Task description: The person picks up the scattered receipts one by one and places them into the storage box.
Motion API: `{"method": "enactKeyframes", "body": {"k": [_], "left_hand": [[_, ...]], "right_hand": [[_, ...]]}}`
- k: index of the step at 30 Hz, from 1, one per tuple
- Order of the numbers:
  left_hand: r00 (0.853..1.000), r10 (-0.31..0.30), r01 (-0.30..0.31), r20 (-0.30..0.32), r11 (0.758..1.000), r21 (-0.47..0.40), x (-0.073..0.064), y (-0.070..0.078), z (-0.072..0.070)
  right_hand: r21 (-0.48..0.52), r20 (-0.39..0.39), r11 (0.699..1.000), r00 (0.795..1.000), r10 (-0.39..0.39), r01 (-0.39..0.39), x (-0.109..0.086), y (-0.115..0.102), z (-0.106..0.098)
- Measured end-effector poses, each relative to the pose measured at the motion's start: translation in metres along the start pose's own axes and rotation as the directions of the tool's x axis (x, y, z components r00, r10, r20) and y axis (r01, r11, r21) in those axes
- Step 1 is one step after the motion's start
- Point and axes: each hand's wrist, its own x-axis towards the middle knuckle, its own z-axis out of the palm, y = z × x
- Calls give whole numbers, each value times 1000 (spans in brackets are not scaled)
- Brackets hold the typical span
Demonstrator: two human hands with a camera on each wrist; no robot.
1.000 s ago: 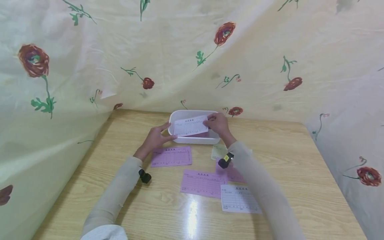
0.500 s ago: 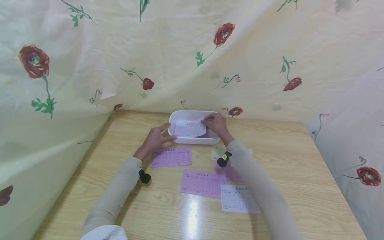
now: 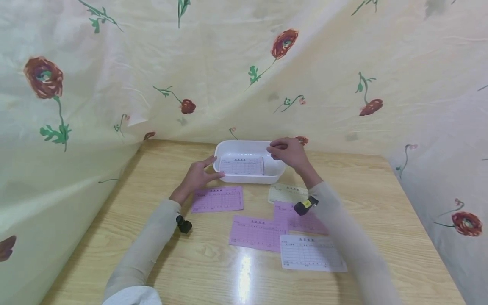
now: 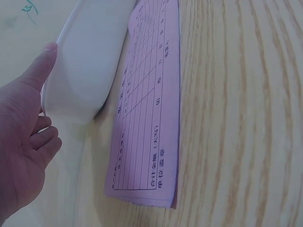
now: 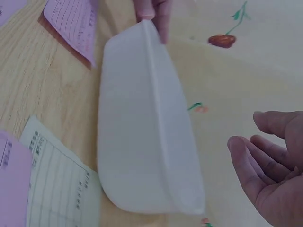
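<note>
Both hands are at the white tub (image 3: 249, 179): the left hand (image 3: 197, 174) grips its left end, thumb at the near rim, while the right hand (image 3: 291, 153) hangs apart above the right end, fingers loosely bent, holding nothing I can see. Inside, toward the left, lies a white printed form (image 3: 242, 167). Should that left grip tug, I think the tub could slide on the smooth table (image 3: 183, 271) and set the loose paper shifting.

Just beside the tub's near right side sits a pale green form (image 3: 286, 193); a nudge toward it might push the tub onto the paper. Nearer still, two pink forms (image 3: 257, 233) and a lined white form (image 3: 312, 254) meet at their edges, so lifting one could drag its neighbour. The right sleeve (image 3: 354, 250) passes over that white one and may brush it askew. On the left, a separate pink form (image 3: 218, 199) could be caught by the left wrist.
</note>
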Motion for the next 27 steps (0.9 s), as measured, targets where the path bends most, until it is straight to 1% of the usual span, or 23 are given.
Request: {"method": "enactKeyframes", "body": {"k": [5, 11, 14, 18, 22, 27], "left_hand": [[1000, -2, 2, 10, 1000, 7, 0, 1, -1], [1000, -5, 5, 14, 1000, 7, 0, 3, -1], [1000, -4, 4, 9, 1000, 5, 0, 3, -1], [1000, -4, 4, 6, 1000, 7, 0, 2, -1], [1000, -5, 5, 7, 1000, -6, 0, 1, -1], [1000, -10, 10, 10, 1000, -17, 0, -1, 0]], "right_hand": [[-7, 1, 999, 999, -48, 48, -23, -4, -19], [-4, -14, 996, 996, -84, 84, -53, -3, -38], [-11, -13, 997, 997, -79, 79, -70, -1, -45], [-48, -11, 997, 998, -57, 56, -93, 5, -52], [-81, -25, 996, 999, -42, 40, -117, 17, -58], [-150, -45, 988, 998, -31, 24, -144, 34, -64]]}}
